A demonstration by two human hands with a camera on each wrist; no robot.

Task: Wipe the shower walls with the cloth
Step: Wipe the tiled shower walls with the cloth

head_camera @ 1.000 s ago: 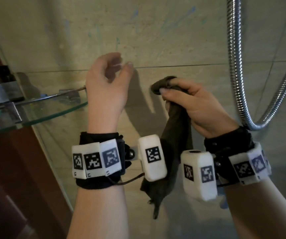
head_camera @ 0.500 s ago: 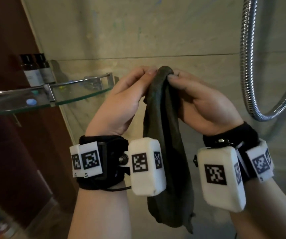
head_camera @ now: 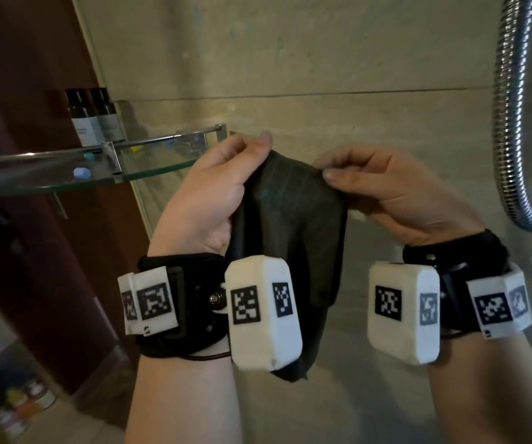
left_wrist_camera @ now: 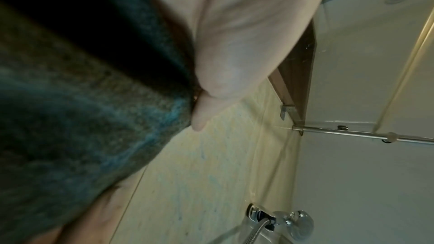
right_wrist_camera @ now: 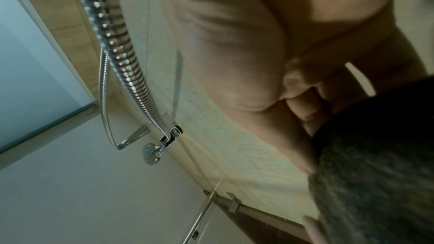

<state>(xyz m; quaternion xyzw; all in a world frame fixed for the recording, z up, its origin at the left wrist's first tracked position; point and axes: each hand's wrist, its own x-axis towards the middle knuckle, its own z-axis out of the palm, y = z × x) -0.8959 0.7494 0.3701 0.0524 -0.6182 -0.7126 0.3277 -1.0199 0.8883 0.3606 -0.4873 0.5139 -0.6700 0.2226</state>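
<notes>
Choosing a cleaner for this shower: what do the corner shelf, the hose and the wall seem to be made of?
Shelf: clear glass, see-through with a greenish edge, metal rail. Hose: shiny ribbed metal, probably chrome or steel. Wall: large beige tiles, matte, stone-like; ceramic or stone unclear.

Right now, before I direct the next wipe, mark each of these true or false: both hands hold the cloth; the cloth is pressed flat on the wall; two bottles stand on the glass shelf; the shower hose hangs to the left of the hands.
1. Both hands hold the cloth. True: the left hand and the right hand each pinch the top edge of the cloth.
2. The cloth is pressed flat on the wall. False: it hangs between the hands, in front of the wall.
3. Two bottles stand on the glass shelf. True: two dark bottles stand at the back of the glass shelf.
4. The shower hose hangs left of the hands. False: the shower hose hangs to their right.
</notes>
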